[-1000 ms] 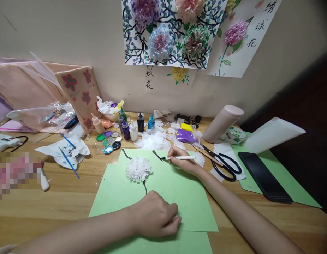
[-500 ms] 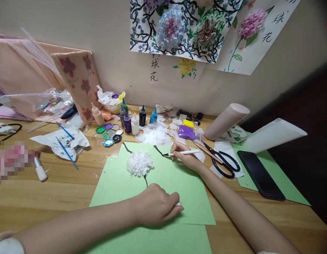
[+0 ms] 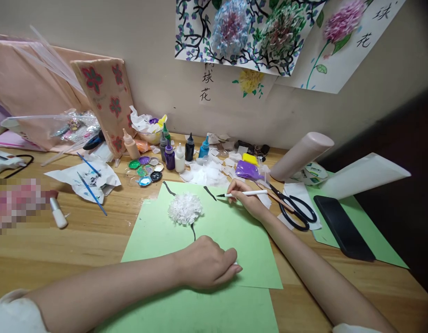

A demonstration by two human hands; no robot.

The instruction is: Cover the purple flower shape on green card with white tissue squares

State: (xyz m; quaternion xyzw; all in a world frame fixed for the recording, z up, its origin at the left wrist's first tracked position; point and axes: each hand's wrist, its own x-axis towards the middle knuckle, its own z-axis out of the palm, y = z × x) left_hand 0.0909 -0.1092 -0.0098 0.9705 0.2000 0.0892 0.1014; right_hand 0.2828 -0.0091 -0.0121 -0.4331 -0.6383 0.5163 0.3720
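My right hand [image 3: 244,198] pinches a white brush pen [image 3: 253,193] with a black tip. The tip is close to a short black stroke [image 3: 210,193] on the green paper [image 3: 248,245]; whether it touches the paper I cannot tell. A fluffy white paper flower [image 3: 185,209] sits on the sheet, with more black strokes at its upper left and below it. Across the lower part of the paper rests my left hand [image 3: 207,262]. It is closed, and a small white bit shows between thumb and fingers, mostly hidden.
Paint bottles [image 3: 169,156], paint cups [image 3: 144,169] and white paper scraps [image 3: 209,173] line the back. Black-handled scissors [image 3: 297,208] and a black phone [image 3: 343,226] lie at right. Blue brushes [image 3: 91,192] rest on stained tissue at left. Flower pictures [image 3: 235,34] hang on the wall.
The pen tip has left the lower end of the black stroke and sits slightly above and to its right. The left hand stays in place. The camera view has shifted slightly.
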